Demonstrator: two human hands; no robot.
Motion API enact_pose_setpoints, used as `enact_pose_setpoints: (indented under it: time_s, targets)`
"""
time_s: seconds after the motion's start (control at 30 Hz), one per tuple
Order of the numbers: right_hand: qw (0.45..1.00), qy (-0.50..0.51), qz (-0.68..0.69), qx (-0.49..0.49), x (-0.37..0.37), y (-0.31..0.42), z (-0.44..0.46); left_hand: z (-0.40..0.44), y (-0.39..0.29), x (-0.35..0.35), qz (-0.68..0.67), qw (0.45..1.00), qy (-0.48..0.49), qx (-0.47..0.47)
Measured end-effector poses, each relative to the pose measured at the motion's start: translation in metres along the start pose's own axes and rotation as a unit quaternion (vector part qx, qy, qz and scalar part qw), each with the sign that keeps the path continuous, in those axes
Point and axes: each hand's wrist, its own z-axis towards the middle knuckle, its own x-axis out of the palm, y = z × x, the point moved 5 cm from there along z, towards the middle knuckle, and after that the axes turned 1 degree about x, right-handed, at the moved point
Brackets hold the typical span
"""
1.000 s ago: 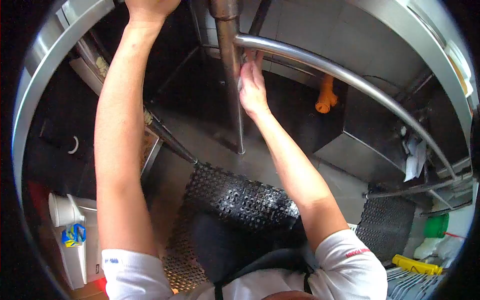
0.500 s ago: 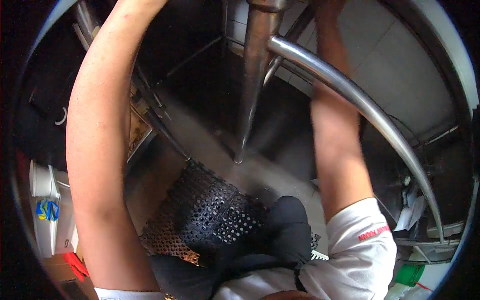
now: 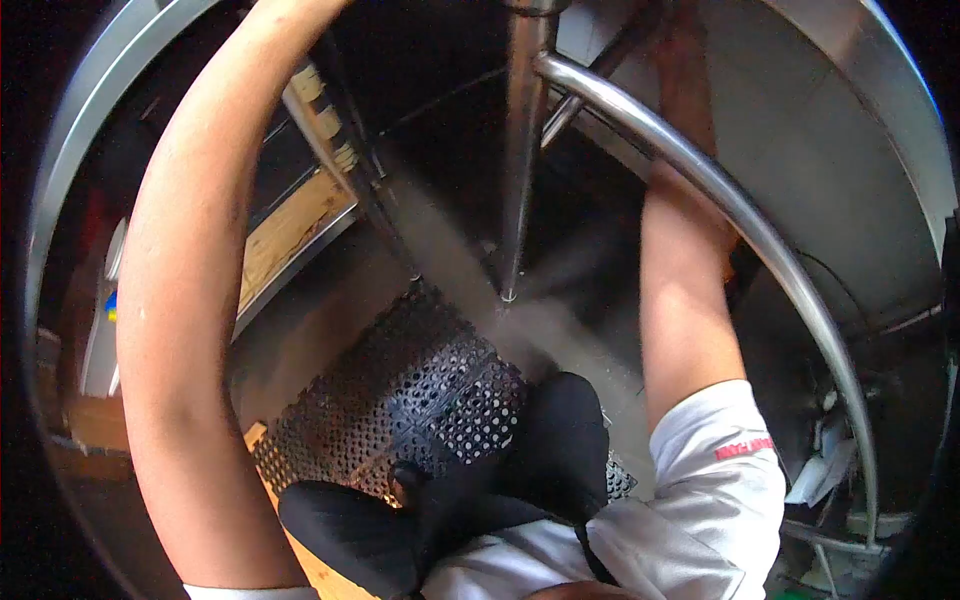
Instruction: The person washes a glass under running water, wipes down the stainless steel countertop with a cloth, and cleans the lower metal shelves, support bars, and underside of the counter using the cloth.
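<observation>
My left forearm (image 3: pixel 195 240) reaches up and leaves the view at the top, so the hand is outside the picture. On the other side, my right forearm (image 3: pixel 685 270) passes behind a curved metal tube (image 3: pixel 720 190) and continues into shadow at the top edge; that hand does not show. Between the arms stands a metal post (image 3: pixel 520 150), joined to the curved tube near its upper end. What either hand touches or holds cannot be seen.
A black perforated rubber mat (image 3: pixel 400 370) lies on the floor by my legs. Left of the post is a low wooden shelf (image 3: pixel 295 235) with a metal edge. Pale sheets (image 3: pixel 825 465) sit at the lower right. A metal rim arches along the upper left.
My view has shifted, so the post sits farther right and more of the wooden shelf shows beside my left arm. Both arms stay raised.
</observation>
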Motion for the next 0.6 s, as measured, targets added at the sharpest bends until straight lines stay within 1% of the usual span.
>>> enact_pose_setpoints:
  time_s: [0.03, 0.07, 0.1, 0.13, 0.2, 0.23, 0.3, 0.33, 0.37, 0.43, 0.47, 0.53, 0.6]
  targets:
    - [0.996, 0.012, 0.083, 0.040, -0.004, -0.006, 0.009, -0.009, 0.003, -0.005, 0.032, 0.996, 0.068, -0.045]
    - [0.979, 0.026, 0.187, 0.078, -0.005, -0.013, 0.013, -0.030, 0.014, -0.012, 0.096, 0.983, 0.147, -0.049]
    - [0.950, 0.047, 0.286, 0.115, -0.001, -0.021, 0.013, -0.045, 0.016, -0.014, 0.087, 0.989, 0.115, -0.036]
    - [0.910, 0.071, 0.382, 0.142, 0.005, -0.030, 0.009, -0.058, -0.003, -0.024, 0.079, 0.993, 0.084, -0.023]
    - [0.802, 0.127, 0.557, 0.173, 0.023, -0.049, -0.008, -0.103, -0.072, -0.063, -0.028, 0.999, 0.011, -0.013]
    - [0.740, 0.160, 0.627, 0.180, 0.034, -0.058, -0.021, -0.135, -0.072, -0.069, -0.055, 0.994, 0.084, -0.040]
    - [0.636, 0.223, 0.718, 0.174, 0.049, -0.069, -0.045, -0.208, -0.071, -0.077, -0.101, 0.972, 0.157, -0.142]
    - [0.594, 0.248, 0.746, 0.170, 0.055, -0.073, -0.056, -0.248, -0.071, -0.079, -0.109, 0.957, 0.198, -0.180]
    - [0.569, 0.262, 0.760, 0.171, 0.058, -0.076, -0.066, -0.288, -0.072, -0.083, -0.117, 0.939, 0.238, -0.219]
    - [0.563, 0.255, 0.765, 0.180, 0.059, -0.079, -0.080, -0.357, -0.081, -0.092, -0.096, 0.893, 0.346, -0.273]
    - [0.589, 0.239, 0.746, 0.196, 0.059, -0.077, -0.088, -0.388, -0.087, -0.096, -0.103, 0.870, 0.396, -0.276]
    - [0.682, 0.073, 0.658, 0.310, 0.052, -0.080, -0.112, -0.434, -0.095, -0.105, -0.122, 0.818, 0.482, -0.289]
    - [0.796, 0.009, 0.515, 0.318, 0.052, -0.075, -0.141, -0.474, -0.102, -0.110, -0.150, 0.766, 0.549, -0.300]
